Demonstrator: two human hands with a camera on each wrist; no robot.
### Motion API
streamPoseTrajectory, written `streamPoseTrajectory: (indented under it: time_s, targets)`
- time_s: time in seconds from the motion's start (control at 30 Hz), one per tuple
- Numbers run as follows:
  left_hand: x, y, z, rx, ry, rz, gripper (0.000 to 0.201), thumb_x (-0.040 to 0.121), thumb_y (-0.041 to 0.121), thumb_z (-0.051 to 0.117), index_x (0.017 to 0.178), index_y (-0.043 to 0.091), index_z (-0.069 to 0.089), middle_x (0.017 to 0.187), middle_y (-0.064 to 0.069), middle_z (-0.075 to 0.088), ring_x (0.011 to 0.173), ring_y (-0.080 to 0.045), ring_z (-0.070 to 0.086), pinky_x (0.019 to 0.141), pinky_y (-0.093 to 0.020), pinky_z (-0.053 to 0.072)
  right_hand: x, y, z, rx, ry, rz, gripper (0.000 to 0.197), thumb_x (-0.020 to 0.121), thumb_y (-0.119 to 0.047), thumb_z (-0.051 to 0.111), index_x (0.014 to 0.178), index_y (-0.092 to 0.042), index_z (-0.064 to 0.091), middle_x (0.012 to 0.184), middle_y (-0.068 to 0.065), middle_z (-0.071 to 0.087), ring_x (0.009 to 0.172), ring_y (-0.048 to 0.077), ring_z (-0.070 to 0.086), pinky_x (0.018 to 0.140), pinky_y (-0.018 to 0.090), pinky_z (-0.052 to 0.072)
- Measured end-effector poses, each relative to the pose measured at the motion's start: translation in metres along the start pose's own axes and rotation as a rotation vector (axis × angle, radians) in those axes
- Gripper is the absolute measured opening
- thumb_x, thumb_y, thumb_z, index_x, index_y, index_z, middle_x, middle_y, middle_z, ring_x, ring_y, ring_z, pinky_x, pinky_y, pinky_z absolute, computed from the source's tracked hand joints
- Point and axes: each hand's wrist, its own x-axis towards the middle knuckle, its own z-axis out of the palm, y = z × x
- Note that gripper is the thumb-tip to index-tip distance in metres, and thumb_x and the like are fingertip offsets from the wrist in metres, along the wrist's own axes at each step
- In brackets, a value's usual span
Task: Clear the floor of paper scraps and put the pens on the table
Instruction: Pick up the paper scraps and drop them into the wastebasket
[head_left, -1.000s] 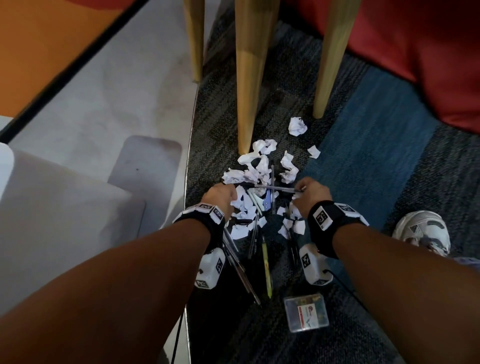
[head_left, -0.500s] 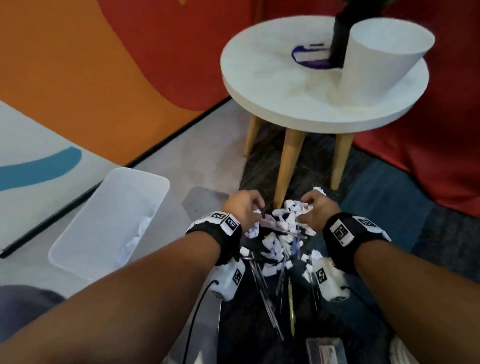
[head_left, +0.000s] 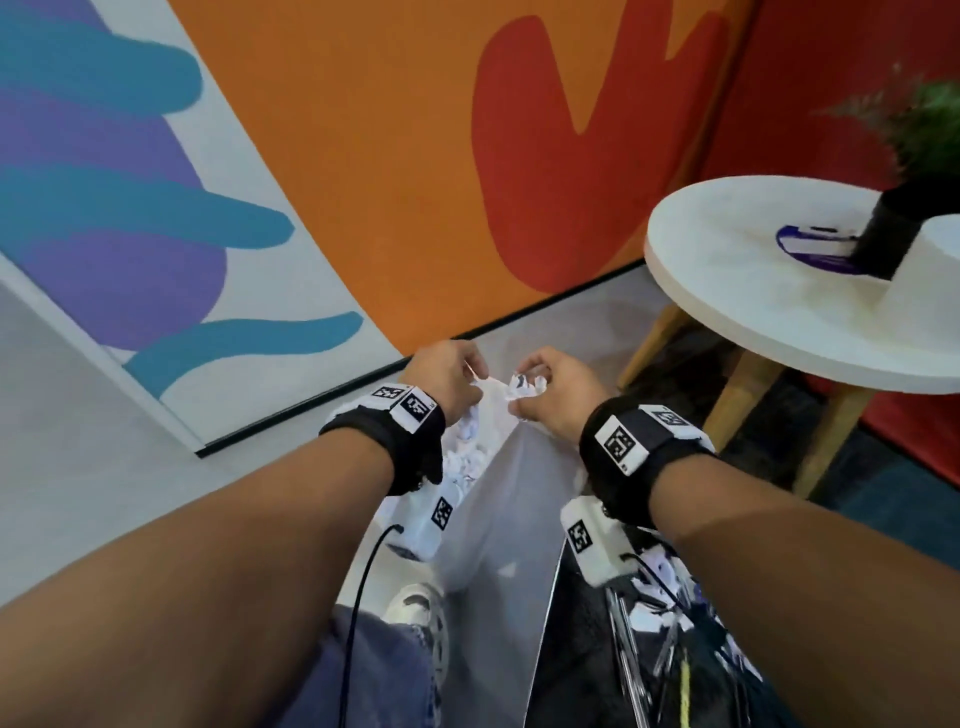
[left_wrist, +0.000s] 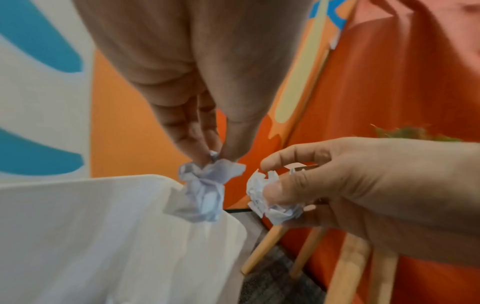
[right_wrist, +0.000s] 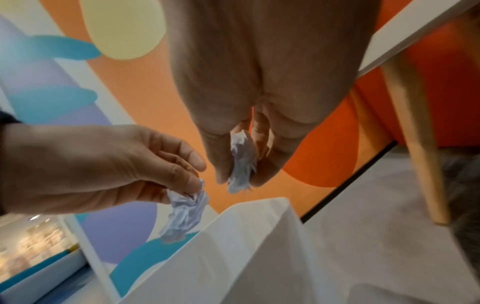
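Both hands are raised side by side over a white plastic bin (head_left: 498, 525). My left hand (head_left: 451, 375) pinches a crumpled paper scrap (left_wrist: 203, 191) at its fingertips, and the scrap hangs above the bin's rim (left_wrist: 103, 181). My right hand (head_left: 545, 387) grips another crumpled paper scrap (head_left: 524, 385), also seen between its fingers in the right wrist view (right_wrist: 241, 162). More white scraps (head_left: 465, 457) lie inside the bin under my left wrist. Several pens (head_left: 631, 670) and loose scraps (head_left: 654, 613) lie on the dark carpet at the lower right.
A round white table (head_left: 769, 291) on wooden legs (head_left: 737, 395) stands to the right, carrying a potted plant (head_left: 904, 208) and a white cone-shaped object (head_left: 930, 280). A painted wall (head_left: 363, 156) runs behind the bin. My shoe (head_left: 421, 618) and jeans leg (head_left: 374, 675) are below.
Both hands have lifted from the scrap pile on the carpet and swung left and up, each carrying a scrap, and now hover over the white bin. The view has turned to follow.
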Motion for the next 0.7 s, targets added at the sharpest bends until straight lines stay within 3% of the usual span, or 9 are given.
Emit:
streamPoseTrajectory:
  time_s: [0.17, 0.27, 0.37, 0.43, 0.6, 0.7]
  targets:
    - [-0.001, -0.037, 0.01, 0.119, -0.106, -0.121, 0.018, 0.08, 0.009, 0.066, 0.092, 0.023, 0.064, 0.092, 0.003, 0.064, 0.086, -0.017, 0.063, 0.068, -0.025, 0.047, 0.007, -0.01, 0.043, -0.101, -0.071, -0.034, 0.038, 0.075, -0.012, 0.078, 0.107, -0.02, 0.058, 0.104, -0.006, 0.058, 0.081, 0.014, 0.058, 0.054, 0.009, 0.038]
    - [0.0, -0.052, 0.016, 0.179, -0.181, -0.15, 0.017, 0.081, 0.018, 0.069, 0.094, 0.025, 0.061, 0.097, 0.002, 0.063, 0.091, -0.018, 0.066, 0.067, -0.024, 0.045, 0.008, -0.008, 0.056, -0.177, -0.101, -0.044, 0.043, 0.075, -0.02, 0.08, 0.112, -0.026, 0.058, 0.107, -0.006, 0.06, 0.086, 0.012, 0.058, 0.061, 0.015, 0.04]
    - [0.001, -0.058, 0.018, 0.223, -0.227, -0.158, 0.024, 0.084, 0.026, 0.069, 0.107, 0.023, 0.062, 0.101, 0.002, 0.062, 0.097, -0.021, 0.064, 0.074, -0.026, 0.046, 0.009, -0.002, 0.059, -0.244, -0.154, -0.022, 0.048, 0.073, -0.029, 0.081, 0.117, -0.032, 0.06, 0.108, -0.009, 0.063, 0.097, 0.011, 0.062, 0.085, 0.025, 0.049]
    - [0.004, -0.057, 0.019, 0.223, -0.224, -0.152, 0.025, 0.085, 0.026, 0.068, 0.109, 0.024, 0.062, 0.107, 0.001, 0.065, 0.099, -0.021, 0.063, 0.077, -0.027, 0.048, 0.009, 0.003, 0.055, -0.257, -0.132, -0.016, 0.042, 0.074, -0.033, 0.079, 0.113, -0.032, 0.063, 0.107, -0.01, 0.066, 0.101, 0.011, 0.063, 0.093, 0.033, 0.05]
    - [0.009, -0.041, 0.021, 0.206, -0.239, -0.162, 0.029, 0.088, 0.011, 0.054, 0.106, 0.031, 0.065, 0.111, 0.002, 0.066, 0.096, -0.019, 0.065, 0.079, -0.028, 0.052, 0.002, 0.018, 0.022, -0.176, -0.013, 0.033, 0.026, 0.085, -0.028, 0.067, 0.111, -0.024, 0.064, 0.088, -0.007, 0.064, 0.086, 0.015, 0.061, 0.081, 0.027, 0.049]
    - [0.008, -0.032, 0.026, 0.195, -0.318, -0.124, 0.032, 0.09, 0.005, 0.052, 0.114, 0.021, 0.066, 0.115, 0.0, 0.066, 0.097, -0.017, 0.063, 0.079, -0.023, 0.048, -0.006, 0.037, -0.004, -0.21, 0.048, 0.065, 0.025, 0.087, -0.02, 0.06, 0.111, -0.022, 0.065, 0.084, -0.006, 0.062, 0.091, 0.019, 0.062, 0.081, 0.025, 0.047]
